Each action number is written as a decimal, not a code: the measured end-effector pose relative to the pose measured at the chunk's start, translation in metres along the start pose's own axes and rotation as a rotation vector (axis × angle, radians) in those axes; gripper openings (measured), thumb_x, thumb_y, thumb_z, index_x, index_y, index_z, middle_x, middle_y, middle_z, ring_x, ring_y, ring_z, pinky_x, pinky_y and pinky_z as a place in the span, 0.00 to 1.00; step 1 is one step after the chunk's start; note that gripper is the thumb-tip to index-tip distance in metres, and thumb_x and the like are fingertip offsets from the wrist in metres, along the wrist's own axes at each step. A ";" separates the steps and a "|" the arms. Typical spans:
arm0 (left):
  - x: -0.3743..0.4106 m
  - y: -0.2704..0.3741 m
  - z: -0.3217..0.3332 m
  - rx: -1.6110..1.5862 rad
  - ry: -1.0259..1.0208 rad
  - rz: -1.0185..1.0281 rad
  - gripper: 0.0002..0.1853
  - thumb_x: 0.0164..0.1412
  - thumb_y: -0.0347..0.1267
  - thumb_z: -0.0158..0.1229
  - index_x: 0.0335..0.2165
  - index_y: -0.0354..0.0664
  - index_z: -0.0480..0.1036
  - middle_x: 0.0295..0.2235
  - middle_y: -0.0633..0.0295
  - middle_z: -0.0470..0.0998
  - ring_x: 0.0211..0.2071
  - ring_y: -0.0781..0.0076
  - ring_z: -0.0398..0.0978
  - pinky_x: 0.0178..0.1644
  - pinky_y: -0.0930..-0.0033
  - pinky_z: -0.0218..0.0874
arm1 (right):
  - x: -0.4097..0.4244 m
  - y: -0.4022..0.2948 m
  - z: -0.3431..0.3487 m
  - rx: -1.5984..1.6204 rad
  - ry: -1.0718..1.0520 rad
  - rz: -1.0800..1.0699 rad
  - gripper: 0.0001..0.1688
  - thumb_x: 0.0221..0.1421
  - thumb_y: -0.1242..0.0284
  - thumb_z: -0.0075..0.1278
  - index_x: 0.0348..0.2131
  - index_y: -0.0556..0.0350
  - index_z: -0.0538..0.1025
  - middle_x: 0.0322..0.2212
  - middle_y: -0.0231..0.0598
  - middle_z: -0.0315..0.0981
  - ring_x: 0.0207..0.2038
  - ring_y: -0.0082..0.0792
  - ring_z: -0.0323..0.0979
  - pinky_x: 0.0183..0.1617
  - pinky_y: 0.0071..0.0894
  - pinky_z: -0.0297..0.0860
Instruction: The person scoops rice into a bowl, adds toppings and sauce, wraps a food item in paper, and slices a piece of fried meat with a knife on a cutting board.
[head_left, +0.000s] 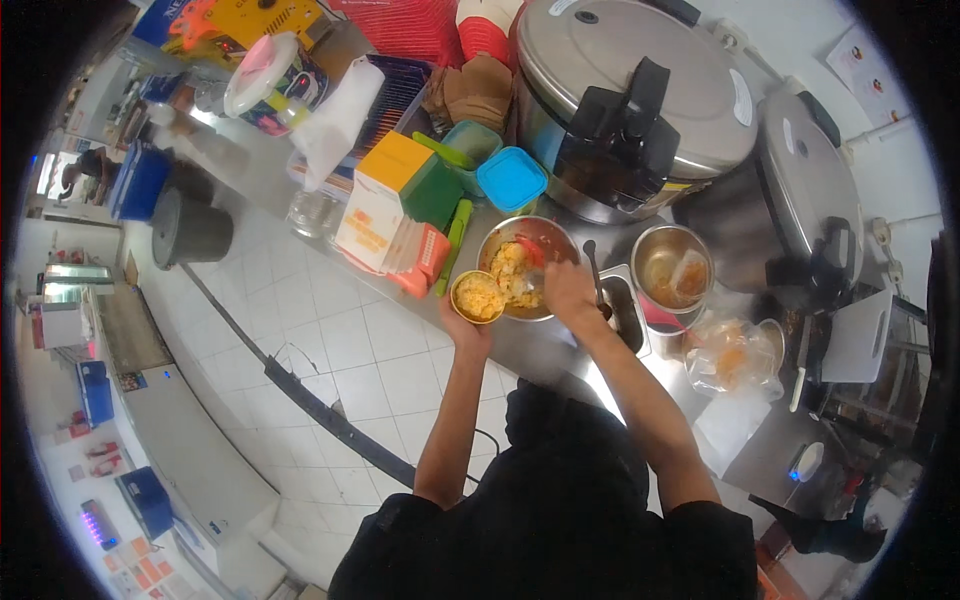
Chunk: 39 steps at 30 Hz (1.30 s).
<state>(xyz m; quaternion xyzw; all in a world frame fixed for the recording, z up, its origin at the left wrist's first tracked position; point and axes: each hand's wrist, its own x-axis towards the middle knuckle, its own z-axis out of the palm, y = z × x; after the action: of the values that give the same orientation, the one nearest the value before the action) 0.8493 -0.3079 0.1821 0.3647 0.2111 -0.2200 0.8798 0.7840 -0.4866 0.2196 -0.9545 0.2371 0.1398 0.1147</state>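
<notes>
My left hand (470, 331) holds a small round bowl (480, 297) from below, at the counter's front edge. Yellow rice-like food fills it to near the rim. Just beside it stands a steel mixing bowl (551, 226) with more of the same yellow food (511, 274) and reddish smears on its inner wall. My right hand (570, 291) is closed over that bowl's right side, gripping a utensil whose blurred end (533, 282) touches the food. Its exact kind is unclear. A red utensil (529, 250) also lies in the mixing bowl.
Large rice cookers (637, 112) stand behind the bowl. To the left are a carton (397, 195), green-handled tongs (454, 247) and a blue-lidded container (512, 180). On the right sit a steel pan (630, 307), a steel bowl (673, 268), plastic bags (731, 360) and a knife (799, 371).
</notes>
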 end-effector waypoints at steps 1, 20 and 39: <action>0.003 0.000 -0.004 -0.015 -0.005 0.012 0.23 0.69 0.44 0.36 0.49 0.39 0.68 0.46 0.56 0.76 0.49 0.59 0.75 0.52 0.53 0.70 | -0.005 -0.003 0.001 0.040 0.000 0.032 0.14 0.58 0.65 0.48 0.35 0.55 0.80 0.36 0.54 0.79 0.42 0.49 0.79 0.47 0.48 0.74; -0.007 -0.016 0.015 0.029 -0.028 0.020 0.24 0.69 0.45 0.36 0.49 0.38 0.68 0.47 0.56 0.75 0.52 0.60 0.73 0.56 0.54 0.65 | -0.074 0.017 -0.005 0.939 0.214 0.191 0.19 0.58 0.68 0.52 0.45 0.60 0.80 0.29 0.53 0.80 0.34 0.43 0.81 0.39 0.38 0.73; 0.011 -0.048 0.056 -0.216 -0.216 -0.033 0.25 0.64 0.43 0.37 0.47 0.38 0.70 0.45 0.58 0.76 0.49 0.62 0.74 0.56 0.56 0.65 | -0.092 0.001 -0.079 0.355 0.496 -0.043 0.30 0.56 0.77 0.50 0.59 0.55 0.69 0.32 0.51 0.76 0.26 0.53 0.76 0.28 0.51 0.72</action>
<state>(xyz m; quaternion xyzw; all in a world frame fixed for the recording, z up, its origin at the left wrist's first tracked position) 0.8439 -0.3824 0.1860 0.2387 0.1438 -0.2483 0.9278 0.7221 -0.4713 0.3227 -0.9293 0.2585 -0.1437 0.2212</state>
